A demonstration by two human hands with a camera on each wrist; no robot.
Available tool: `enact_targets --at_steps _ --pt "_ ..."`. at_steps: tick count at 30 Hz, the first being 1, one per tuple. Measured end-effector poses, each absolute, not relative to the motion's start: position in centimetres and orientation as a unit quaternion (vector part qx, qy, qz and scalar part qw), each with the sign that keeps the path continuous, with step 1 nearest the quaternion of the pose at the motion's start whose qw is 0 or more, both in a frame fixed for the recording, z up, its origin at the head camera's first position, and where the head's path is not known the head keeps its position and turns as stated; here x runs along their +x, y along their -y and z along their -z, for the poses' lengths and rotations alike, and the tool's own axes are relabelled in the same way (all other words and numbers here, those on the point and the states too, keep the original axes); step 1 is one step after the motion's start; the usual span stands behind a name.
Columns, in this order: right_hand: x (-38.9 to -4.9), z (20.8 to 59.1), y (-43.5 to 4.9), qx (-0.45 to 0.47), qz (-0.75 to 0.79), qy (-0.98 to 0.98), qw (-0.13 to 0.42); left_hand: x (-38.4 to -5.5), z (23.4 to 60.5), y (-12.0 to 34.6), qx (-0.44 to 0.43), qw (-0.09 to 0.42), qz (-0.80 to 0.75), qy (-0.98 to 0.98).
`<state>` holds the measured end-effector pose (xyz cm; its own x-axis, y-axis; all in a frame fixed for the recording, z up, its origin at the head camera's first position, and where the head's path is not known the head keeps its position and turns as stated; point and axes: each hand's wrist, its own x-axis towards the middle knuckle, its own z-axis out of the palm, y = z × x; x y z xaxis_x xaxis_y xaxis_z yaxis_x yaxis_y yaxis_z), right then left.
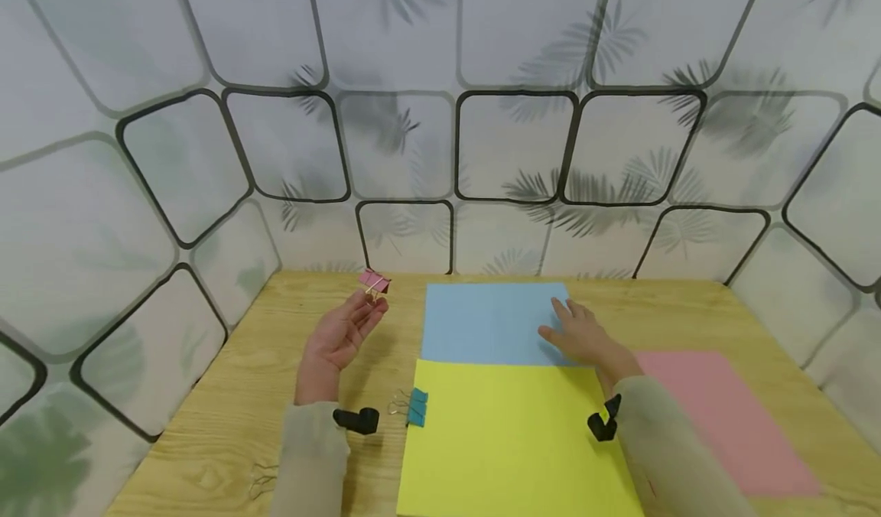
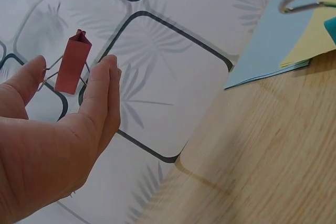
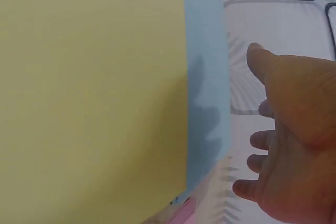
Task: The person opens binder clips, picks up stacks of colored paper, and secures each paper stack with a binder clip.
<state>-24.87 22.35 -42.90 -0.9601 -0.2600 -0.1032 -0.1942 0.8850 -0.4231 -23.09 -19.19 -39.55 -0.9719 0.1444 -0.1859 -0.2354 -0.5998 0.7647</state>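
Note:
My left hand [image 1: 340, 332] pinches a pinkish-red binder clip [image 1: 375, 281] by its wire handles, raised above the back left of the table. In the left wrist view, thumb and fingers press the handles of the binder clip [image 2: 73, 65] from both sides. My right hand [image 1: 581, 333] hovers over the right part of a blue sheet [image 1: 482, 322], fingers spread and holding nothing. A yellow sheet [image 1: 509, 440] overlaps the blue one in front. On the yellow sheet's left edge sits a teal binder clip [image 1: 417, 408], its wire handles pointing left.
Pink paper [image 1: 729, 425] lies to the right, partly behind my right sleeve. Wire handles [image 1: 261, 480] of another clip show beside my left sleeve at the lower left. A patterned white curtain [image 1: 509, 150] surrounds the back and sides of the wooden table [image 1: 227, 395].

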Motion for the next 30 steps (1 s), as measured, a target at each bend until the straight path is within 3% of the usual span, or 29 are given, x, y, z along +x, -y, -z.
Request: enact_targets --at_steps 14,22,30 --pt "-26.7 44.7 -21.7 -0.081 0.137 -0.981 0.111 -23.1 39.4 18.9 -0.059 0.085 -0.891 -0.442" --pt "-28.0 43.7 -21.0 -0.061 0.138 -0.979 0.138 -23.1 39.2 18.8 -0.058 0.087 -0.885 -0.454" --pt "-28.5 42.3 -20.1 -0.006 0.186 -0.974 0.129 -23.1 39.5 19.0 -0.055 0.080 -0.887 -0.451"
